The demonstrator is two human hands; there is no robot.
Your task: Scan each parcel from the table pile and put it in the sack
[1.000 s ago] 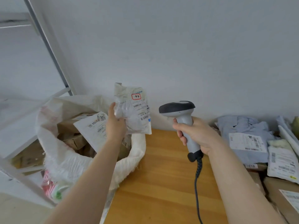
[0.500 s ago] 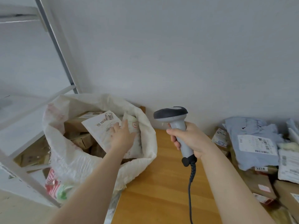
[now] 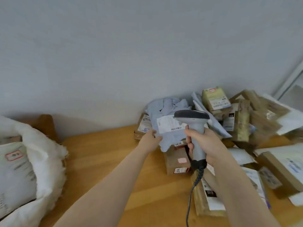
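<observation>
Head view: the left hand [image 3: 150,140] pinches the near edge of a pale blue poly mailer [image 3: 167,110] atop the bench [image 3: 106,153] pile. It looks soft and light, so that edge should do. The right hand [image 3: 208,145] grips the barcode scanner [image 3: 194,122].

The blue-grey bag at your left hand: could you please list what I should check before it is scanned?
1. Left hand holds the blue-grey bag: ok, the fingers pinch its near edge.
2. Label faces up: ok, the barcode shows.
3. Scanner in the right hand: ok, gripped by the handle.
4. Scanner aimed at the barcode: cannot tell, its window is hidden.
5. Bag lifted free of the pile: not ok, it lies on the brown boxes.
6. Sack ready: ok, its mouth is open at the table's left end.
</observation>
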